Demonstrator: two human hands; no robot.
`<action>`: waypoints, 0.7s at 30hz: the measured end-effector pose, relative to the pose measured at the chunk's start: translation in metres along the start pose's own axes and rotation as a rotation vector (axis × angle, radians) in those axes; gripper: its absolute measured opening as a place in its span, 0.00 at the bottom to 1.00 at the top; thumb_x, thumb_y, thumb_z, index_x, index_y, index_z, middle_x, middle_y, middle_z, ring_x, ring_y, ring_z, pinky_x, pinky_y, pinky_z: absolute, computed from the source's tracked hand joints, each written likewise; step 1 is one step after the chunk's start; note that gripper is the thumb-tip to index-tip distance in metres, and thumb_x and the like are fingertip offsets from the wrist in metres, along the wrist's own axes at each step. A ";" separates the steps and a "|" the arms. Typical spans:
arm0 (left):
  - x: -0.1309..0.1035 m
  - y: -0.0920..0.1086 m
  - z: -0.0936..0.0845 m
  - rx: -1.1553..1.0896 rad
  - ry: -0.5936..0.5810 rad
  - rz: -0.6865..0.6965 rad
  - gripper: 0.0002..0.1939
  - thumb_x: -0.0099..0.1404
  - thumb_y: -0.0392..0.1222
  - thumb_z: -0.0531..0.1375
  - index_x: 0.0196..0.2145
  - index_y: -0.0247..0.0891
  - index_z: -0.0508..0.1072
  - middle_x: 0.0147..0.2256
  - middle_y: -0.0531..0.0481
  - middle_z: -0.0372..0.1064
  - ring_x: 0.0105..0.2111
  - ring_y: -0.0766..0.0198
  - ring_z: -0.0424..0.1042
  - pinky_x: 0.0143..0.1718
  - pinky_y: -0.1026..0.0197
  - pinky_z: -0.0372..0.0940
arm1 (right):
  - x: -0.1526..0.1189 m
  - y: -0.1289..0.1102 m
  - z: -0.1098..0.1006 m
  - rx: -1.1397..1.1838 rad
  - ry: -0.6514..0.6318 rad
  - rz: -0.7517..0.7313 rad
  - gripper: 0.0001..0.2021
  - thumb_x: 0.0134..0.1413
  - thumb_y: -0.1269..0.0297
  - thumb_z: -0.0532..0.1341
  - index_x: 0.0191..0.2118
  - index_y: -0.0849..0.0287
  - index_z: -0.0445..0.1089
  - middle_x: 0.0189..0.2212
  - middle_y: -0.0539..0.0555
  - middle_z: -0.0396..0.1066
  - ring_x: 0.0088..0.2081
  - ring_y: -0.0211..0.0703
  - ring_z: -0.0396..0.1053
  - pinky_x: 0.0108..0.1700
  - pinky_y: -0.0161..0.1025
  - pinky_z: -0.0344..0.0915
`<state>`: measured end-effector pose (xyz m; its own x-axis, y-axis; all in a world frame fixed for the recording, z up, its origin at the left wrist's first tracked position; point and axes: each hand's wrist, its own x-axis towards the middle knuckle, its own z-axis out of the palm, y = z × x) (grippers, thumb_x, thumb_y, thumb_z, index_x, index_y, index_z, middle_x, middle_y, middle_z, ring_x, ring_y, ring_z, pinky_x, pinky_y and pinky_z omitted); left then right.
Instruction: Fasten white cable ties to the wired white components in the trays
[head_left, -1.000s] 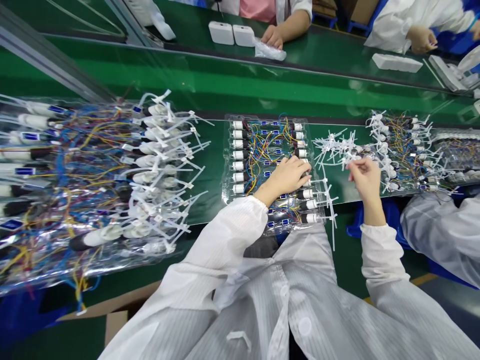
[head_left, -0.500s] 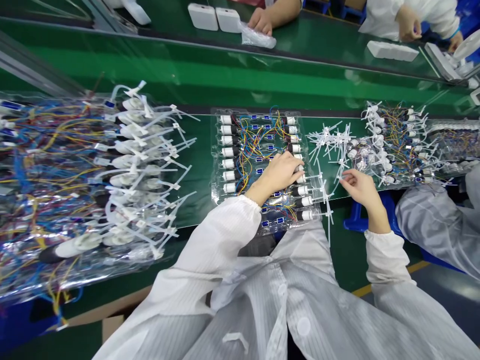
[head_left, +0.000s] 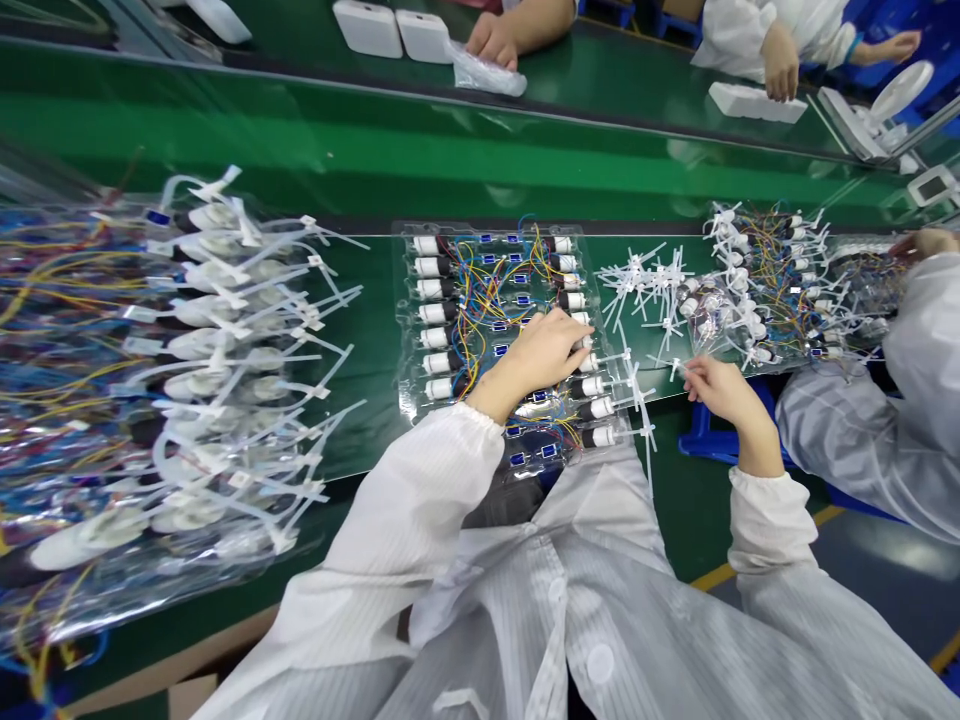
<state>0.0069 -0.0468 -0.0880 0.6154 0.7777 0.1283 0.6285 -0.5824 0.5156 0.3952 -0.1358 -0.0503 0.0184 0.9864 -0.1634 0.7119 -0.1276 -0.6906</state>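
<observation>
A clear plastic tray on the green table holds white-and-black cylindrical parts in two columns, with coloured wires and small blue pieces between them. My left hand lies over the right column, its fingers curled round a white cylinder mostly hidden beneath them. Several lower cylinders on that side have white cable ties sticking out to the right. My right hand is right of the tray at the table's front edge, thumb and fingers pinched on a white cable tie, below a loose pile of ties.
Stacked trays of wired parts fill the left side. More wired parts lie at the right, beside a co-worker's sleeve. Across a green divider, other people's hands are near white boxes.
The view has shifted slightly, moving the tray leftward. My right hand has come down and away from the pile with a tie. A co-worker's hand has appeared at the right.
</observation>
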 end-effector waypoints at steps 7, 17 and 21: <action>-0.001 0.000 -0.002 -0.028 -0.006 -0.041 0.18 0.84 0.44 0.66 0.65 0.43 0.88 0.59 0.36 0.89 0.63 0.38 0.79 0.66 0.39 0.73 | -0.008 -0.038 -0.025 0.119 0.135 -0.169 0.12 0.68 0.48 0.75 0.40 0.50 0.83 0.40 0.56 0.90 0.41 0.51 0.87 0.47 0.47 0.83; -0.003 -0.002 -0.001 -0.036 -0.017 -0.037 0.21 0.84 0.46 0.64 0.68 0.49 0.87 0.60 0.38 0.89 0.62 0.35 0.80 0.65 0.36 0.75 | 0.044 -0.160 0.044 0.595 -0.075 -0.299 0.15 0.62 0.47 0.78 0.43 0.48 0.78 0.39 0.42 0.86 0.42 0.41 0.88 0.55 0.48 0.89; -0.003 -0.003 -0.001 -0.009 -0.005 -0.059 0.14 0.82 0.44 0.66 0.58 0.47 0.89 0.55 0.37 0.88 0.60 0.35 0.81 0.63 0.37 0.78 | 0.073 -0.153 0.090 0.624 -0.162 -0.250 0.14 0.55 0.49 0.79 0.37 0.46 0.77 0.36 0.36 0.88 0.43 0.45 0.90 0.56 0.54 0.88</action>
<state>0.0029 -0.0469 -0.0889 0.5799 0.8093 0.0934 0.6591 -0.5335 0.5301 0.2249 -0.0533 -0.0199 -0.2335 0.9722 -0.0162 0.1432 0.0179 -0.9895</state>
